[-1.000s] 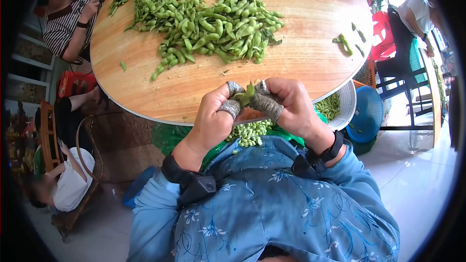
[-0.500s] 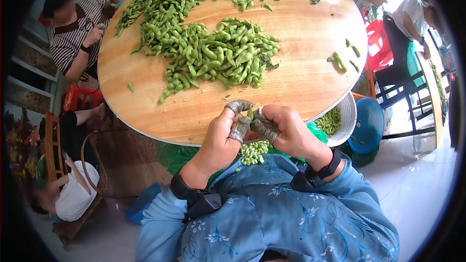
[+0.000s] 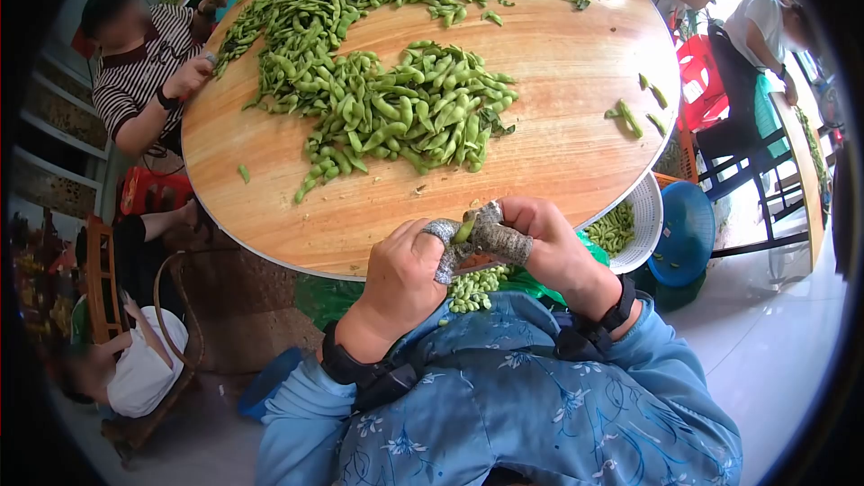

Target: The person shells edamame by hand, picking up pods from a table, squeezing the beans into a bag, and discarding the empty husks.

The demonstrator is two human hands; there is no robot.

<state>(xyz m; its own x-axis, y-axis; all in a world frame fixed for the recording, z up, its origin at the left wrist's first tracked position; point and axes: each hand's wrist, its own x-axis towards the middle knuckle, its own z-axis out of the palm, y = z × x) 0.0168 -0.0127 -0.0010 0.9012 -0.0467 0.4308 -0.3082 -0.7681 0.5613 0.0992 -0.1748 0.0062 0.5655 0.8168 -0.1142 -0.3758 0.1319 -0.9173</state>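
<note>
Left hand point(image 3: 407, 272) and right hand point(image 3: 540, 238) pinch one soybean pod point(image 3: 463, 230) with taped fingers point(image 3: 500, 241) at near table point(image 3: 576, 135) edge. Shelling in hand; next, squeeze beans free. Pod pile point(image 3: 405, 112) far.

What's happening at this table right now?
The person's left hand and right hand, fingertips wrapped in tape, pinch one green pod together at the near edge of the round wooden table. Shelled beans lie below the hands. A pod pile covers the tabletop, and another person works at its left side.
</note>
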